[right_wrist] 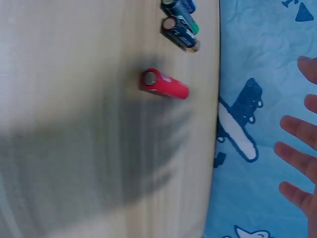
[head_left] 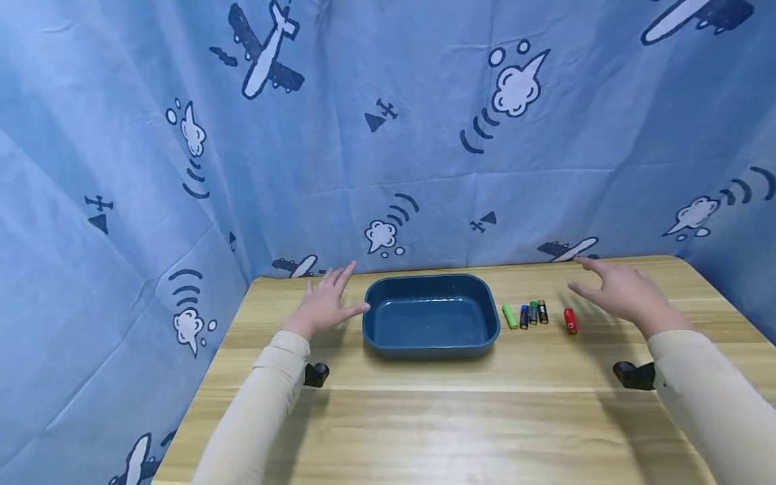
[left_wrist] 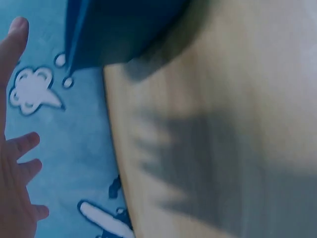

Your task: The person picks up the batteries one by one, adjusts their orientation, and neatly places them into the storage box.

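A dark blue rectangular tray (head_left: 432,351) stands on the table. Left of it, my left hand (head_left: 321,304) hovers with fingers spread, its thumb close to the tray's left rim; whether they touch I cannot tell. Lying to the right of the tray are a green battery (head_left: 509,316), a blue-topped battery (head_left: 524,316), a dark green-topped battery (head_left: 533,312) and a black-and-gold battery (head_left: 542,312). A red battery (head_left: 570,320) lies apart, farther right. Beyond it my right hand (head_left: 624,293) is held above the table, fingers extended and holding nothing. In the right wrist view the red battery (right_wrist: 164,84) shows up close.
The wooden table (head_left: 424,431) ends at the back against a blue curtain (head_left: 424,168) printed with planes and clouds. The curtain also closes off the left and right sides. Black wrist mounts (head_left: 316,374) stick out from both sleeves.
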Motion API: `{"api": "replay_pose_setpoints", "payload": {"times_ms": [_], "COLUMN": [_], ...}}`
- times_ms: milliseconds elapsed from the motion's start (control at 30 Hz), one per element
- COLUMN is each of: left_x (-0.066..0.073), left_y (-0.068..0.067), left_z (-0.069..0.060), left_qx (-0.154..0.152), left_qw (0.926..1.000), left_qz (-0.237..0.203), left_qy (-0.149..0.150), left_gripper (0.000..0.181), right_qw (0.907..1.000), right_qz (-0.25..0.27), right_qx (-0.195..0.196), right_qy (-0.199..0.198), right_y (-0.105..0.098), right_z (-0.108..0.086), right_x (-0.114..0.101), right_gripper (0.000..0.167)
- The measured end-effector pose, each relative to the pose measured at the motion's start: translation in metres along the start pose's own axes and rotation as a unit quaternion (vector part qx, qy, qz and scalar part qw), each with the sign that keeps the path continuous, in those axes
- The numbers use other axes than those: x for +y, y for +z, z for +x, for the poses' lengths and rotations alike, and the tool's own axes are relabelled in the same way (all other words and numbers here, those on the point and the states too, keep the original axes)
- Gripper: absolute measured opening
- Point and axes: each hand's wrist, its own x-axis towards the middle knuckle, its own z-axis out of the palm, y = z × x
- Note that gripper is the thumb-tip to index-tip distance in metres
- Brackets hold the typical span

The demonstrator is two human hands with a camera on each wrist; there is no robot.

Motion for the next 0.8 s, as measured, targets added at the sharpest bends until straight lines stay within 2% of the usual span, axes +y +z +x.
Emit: {"api": "replay_pose_setpoints", "payload": {"times_ms": [133,267,367,567,800], "left_x": [0.01,0.016,0.018,0.02,0.018], "left_y": [0.015,0.023,0.029,0.036,0.037], "left_z": [-0.003,-0.009,-0.013,-0.017,-0.023], "left_qx": [-0.036,-0.058,-0.056,-0.052,-0.051], "left_qw": [0.9988,0.9966,0.9955,0.9946,0.9908], "left_qz": [-0.023,-0.051,-0.066,-0.067,-0.111], "left_qy": [0.023,0.03,0.038,0.059,0.058], "left_gripper": [0.091,0.095,0.097,0.1,0.11], "right_qw": [0.9998,0.9991,0.9982,0.9974,0.9944], "right_qz": [0.01,0.034,0.048,0.06,0.095], "right_qx": [-0.014,-0.027,-0.034,-0.037,-0.046], "right_qy": [-0.002,-0.004,0.0,0.011,0.009], "right_y": [0.01,0.018,0.023,0.031,0.04], "right_z": [-0.006,-0.01,-0.012,-0.016,-0.017], "right_x": [0.006,0.01,0.013,0.018,0.023], "right_gripper": [0.086,0.084,0.083,0.079,0.073]}}
